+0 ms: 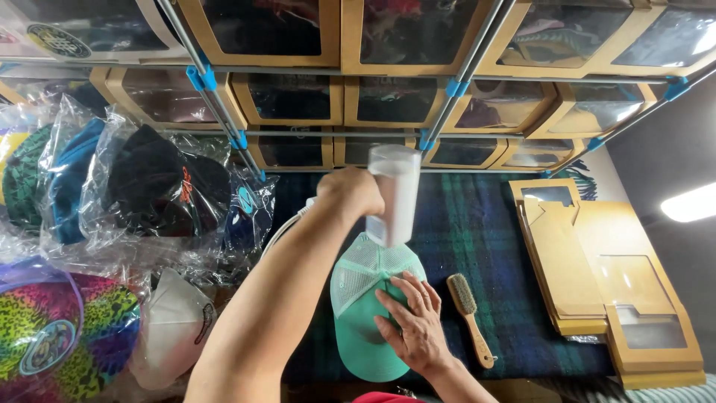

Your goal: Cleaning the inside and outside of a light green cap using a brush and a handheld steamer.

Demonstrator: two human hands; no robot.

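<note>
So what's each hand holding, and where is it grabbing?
The left hand grips a white handheld steamer by its side, nozzle down on the green cap. The right hand holds nothing; it presses flat on the cap's crown.

A dark plaid blanket (492, 246) in blue and green covers the worktop. Behind it stands a rack of grey metal rods (466, 71) joined by blue plastic connectors (201, 77), its tiers filled with tan cardboard boxes (291, 101) that have clear window fronts; their contents are too dim to tell. On the right of the blanket lies a stack of flattened cardboard boxes (597, 283) of the same tan colour with window cutouts. On the left, caps sealed in clear plastic bags (142, 186) are piled together, with a bright multicoloured cap (52, 328) near the front. A grey wall (664, 149) rises at the right, where a white strip of light (690, 203) glows.
</note>
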